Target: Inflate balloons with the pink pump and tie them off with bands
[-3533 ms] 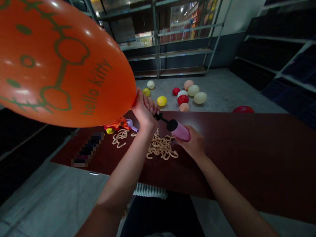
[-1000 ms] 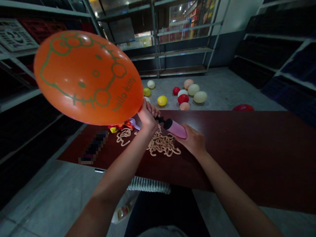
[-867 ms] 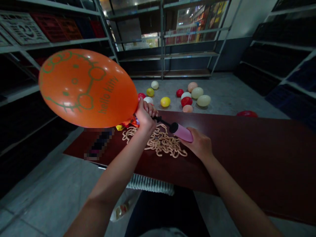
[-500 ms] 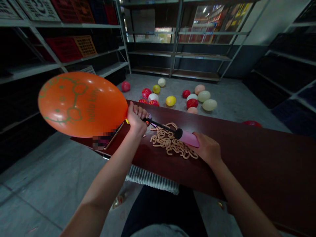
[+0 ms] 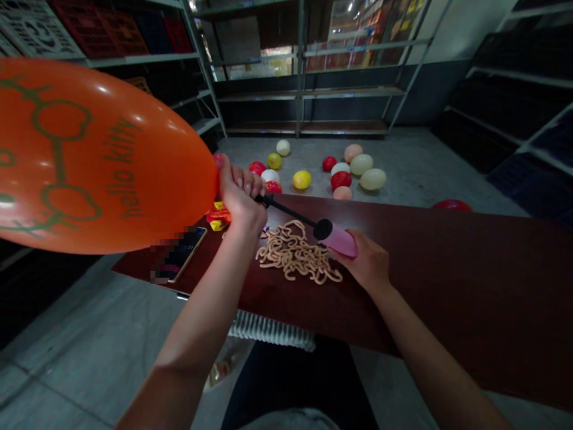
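A big orange balloon (image 5: 152,161) with green "hello kitty" print fills the left side, its far end cut off by the frame edge. My left hand (image 5: 242,194) is closed around the balloon's neck where it meets the nozzle end of a balloon pump (image 5: 342,240); the nozzle itself is hidden. Around the pump's pink barrel my right hand (image 5: 367,260) is wrapped, with the black rod showing between the two hands. Beneath the pump, a heap of tan rubber bands or strings (image 5: 290,254) lies on the dark brown table (image 5: 439,286).
Uninflated balloons (image 5: 218,216) and a phone (image 5: 185,254) lie at the table's left end. Several small inflated balloons (image 5: 302,180) rest on the floor beyond. Metal shelves (image 5: 344,92) stand at the back, crates (image 5: 116,30) at upper left. A grey ribbed cushion (image 5: 273,329) shows below the table edge.
The orange balloon has grown larger and reaches past the left frame edge. Less distance separates my hands along the pump. The view has shifted slightly.
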A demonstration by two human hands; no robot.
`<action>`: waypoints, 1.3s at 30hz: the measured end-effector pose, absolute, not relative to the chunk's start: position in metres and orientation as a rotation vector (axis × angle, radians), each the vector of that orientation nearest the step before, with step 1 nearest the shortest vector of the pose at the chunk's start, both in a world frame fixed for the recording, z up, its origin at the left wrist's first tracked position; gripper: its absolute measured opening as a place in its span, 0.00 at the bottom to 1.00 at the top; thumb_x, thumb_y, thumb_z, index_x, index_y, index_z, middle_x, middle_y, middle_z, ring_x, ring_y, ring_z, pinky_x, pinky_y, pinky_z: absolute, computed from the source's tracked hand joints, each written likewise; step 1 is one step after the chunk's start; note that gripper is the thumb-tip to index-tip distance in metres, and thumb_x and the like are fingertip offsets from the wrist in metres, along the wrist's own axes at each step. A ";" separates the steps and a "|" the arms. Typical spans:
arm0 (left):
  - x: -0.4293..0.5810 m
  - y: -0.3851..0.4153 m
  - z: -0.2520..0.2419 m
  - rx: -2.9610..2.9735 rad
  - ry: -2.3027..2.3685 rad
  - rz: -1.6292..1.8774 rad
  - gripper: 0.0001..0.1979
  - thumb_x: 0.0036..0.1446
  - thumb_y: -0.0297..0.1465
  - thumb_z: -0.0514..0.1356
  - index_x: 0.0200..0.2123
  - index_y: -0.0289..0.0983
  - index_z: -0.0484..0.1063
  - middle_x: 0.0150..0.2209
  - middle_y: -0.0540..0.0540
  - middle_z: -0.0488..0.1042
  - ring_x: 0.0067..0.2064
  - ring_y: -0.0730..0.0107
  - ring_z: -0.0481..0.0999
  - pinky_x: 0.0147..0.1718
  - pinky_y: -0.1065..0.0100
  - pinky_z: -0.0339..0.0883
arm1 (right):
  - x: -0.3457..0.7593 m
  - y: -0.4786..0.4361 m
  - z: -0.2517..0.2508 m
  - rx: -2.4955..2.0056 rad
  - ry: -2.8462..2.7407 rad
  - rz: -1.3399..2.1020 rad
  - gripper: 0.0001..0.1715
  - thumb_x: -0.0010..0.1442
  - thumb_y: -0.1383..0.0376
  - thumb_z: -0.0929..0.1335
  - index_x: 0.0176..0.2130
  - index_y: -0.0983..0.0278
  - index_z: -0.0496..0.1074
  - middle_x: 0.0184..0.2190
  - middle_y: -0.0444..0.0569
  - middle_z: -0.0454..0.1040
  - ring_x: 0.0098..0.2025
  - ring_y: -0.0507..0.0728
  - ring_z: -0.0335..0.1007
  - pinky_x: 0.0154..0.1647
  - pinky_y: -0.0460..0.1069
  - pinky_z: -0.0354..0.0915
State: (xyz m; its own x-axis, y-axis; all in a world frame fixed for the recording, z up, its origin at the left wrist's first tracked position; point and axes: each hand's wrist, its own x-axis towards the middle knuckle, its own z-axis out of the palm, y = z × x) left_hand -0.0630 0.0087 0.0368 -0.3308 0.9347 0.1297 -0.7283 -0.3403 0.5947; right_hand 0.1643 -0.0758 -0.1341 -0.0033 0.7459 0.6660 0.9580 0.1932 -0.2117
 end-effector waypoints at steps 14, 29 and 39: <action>0.065 -0.002 -0.014 0.726 0.478 1.656 0.30 0.68 0.40 0.55 0.16 0.39 0.49 0.11 0.57 0.46 0.11 0.78 0.48 0.12 0.70 0.42 | 0.164 -0.080 -0.124 -1.714 -1.488 -0.213 0.29 0.55 0.47 0.73 0.49 0.61 0.73 0.37 0.49 0.81 0.35 0.61 0.77 0.31 0.50 0.62; -0.005 0.007 -0.006 0.523 0.531 1.662 0.29 0.70 0.38 0.52 0.16 0.38 0.49 0.11 0.56 0.47 0.11 0.78 0.47 0.13 0.70 0.44 | 0.166 -0.079 -0.133 -1.641 -1.798 -0.388 0.27 0.59 0.45 0.69 0.48 0.62 0.74 0.38 0.51 0.81 0.35 0.59 0.77 0.33 0.49 0.61; -0.103 0.013 -0.011 0.357 0.520 1.765 0.32 0.68 0.44 0.55 0.16 0.38 0.46 0.11 0.56 0.45 0.13 0.78 0.45 0.14 0.70 0.44 | 0.166 -0.079 -0.132 -1.564 -2.022 -0.565 0.28 0.62 0.44 0.66 0.46 0.63 0.75 0.37 0.52 0.81 0.33 0.58 0.76 0.35 0.49 0.64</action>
State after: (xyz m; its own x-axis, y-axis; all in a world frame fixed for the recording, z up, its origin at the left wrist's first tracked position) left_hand -0.1033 0.0134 -0.0109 -0.2516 0.9673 -0.0320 -0.8302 -0.1987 0.5209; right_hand 0.1657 -0.0794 -0.1318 -0.2001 0.7532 0.6266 0.9689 0.2472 0.0122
